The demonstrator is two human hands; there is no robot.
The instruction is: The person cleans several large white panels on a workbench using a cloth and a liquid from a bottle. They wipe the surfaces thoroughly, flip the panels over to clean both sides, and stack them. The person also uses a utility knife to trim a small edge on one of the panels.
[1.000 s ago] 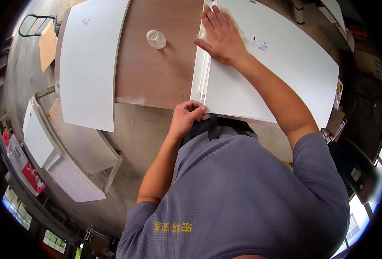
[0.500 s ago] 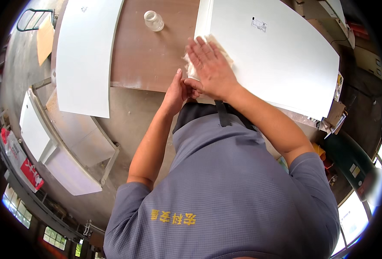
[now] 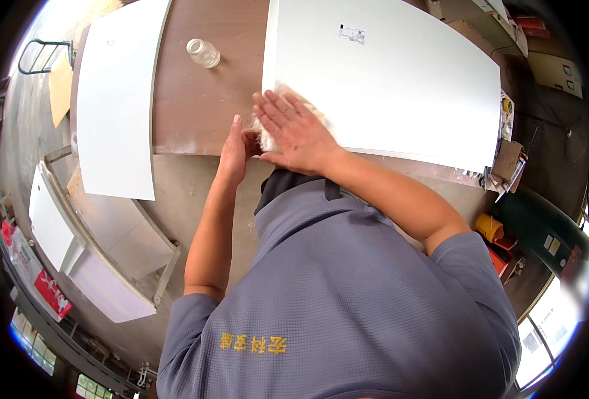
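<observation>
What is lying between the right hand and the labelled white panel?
A cream cloth lies between the right hand and the labelled white panel, by its near-left corner; the head view shows this.

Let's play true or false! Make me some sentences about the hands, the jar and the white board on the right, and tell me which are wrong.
1. The right hand lies on a pale cloth. True.
2. The white board on the right has a small printed patch. True.
3. The glass jar is on that white board. False: it is on the brown table.
4. The left hand holds the jar. False: it is near the cloth, away from the jar.
</observation>
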